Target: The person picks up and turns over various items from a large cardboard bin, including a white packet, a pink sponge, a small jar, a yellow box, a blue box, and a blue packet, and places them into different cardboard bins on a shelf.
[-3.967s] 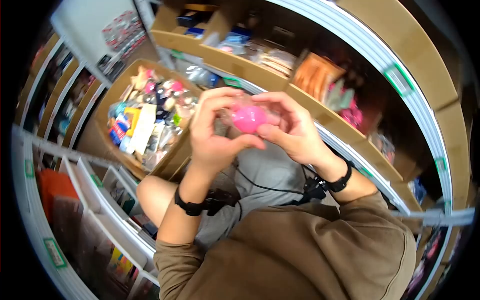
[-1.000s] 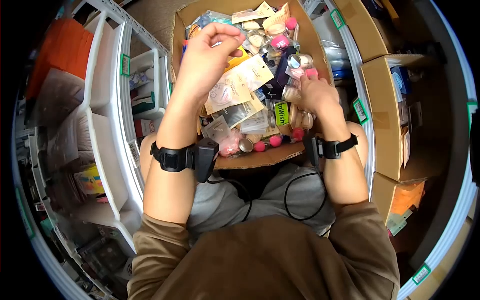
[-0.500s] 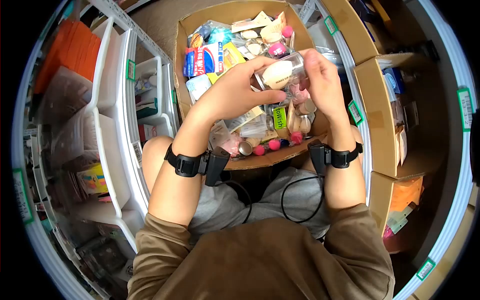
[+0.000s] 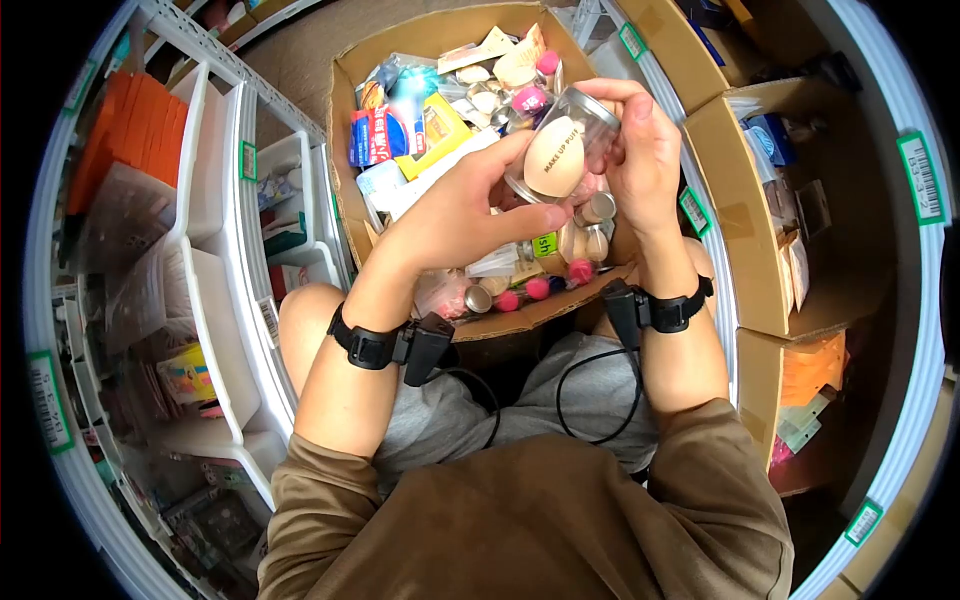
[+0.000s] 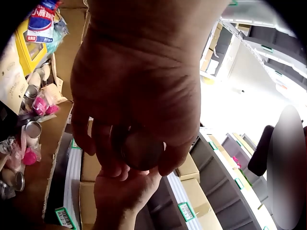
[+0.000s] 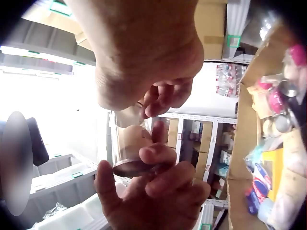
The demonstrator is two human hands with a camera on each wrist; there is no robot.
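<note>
Both hands hold a clear cylindrical jar [image 4: 598, 120] over the open carton. Inside it is a beige makeup sponge [image 4: 555, 160] printed with "MAKE UP PUFF". My left hand [image 4: 455, 215] grips the lower left end, thumb along the near side. At the upper right end, the fingers of my right hand [image 4: 645, 150] curl round the rim. The jar tilts, its printed side toward the head camera. In the left wrist view its round end [image 5: 142, 152] shows dark between the fingers. The right wrist view shows its clear wall [image 6: 115, 136] between both hands.
A cardboard carton [image 4: 345, 90] full of packaged goods stands before my knees, with a yellow box [image 4: 432, 135] and several pink sponges [image 4: 537, 289] in it. White bins [image 4: 215, 320] line the left shelf. Cardboard bins [image 4: 755, 225] line the right shelf.
Four seconds ago both hands held a pink item. Later the right hand reached into the carton. Since half a second ago, the jar has turned more upright and shifted slightly, showing its print more fully.
</note>
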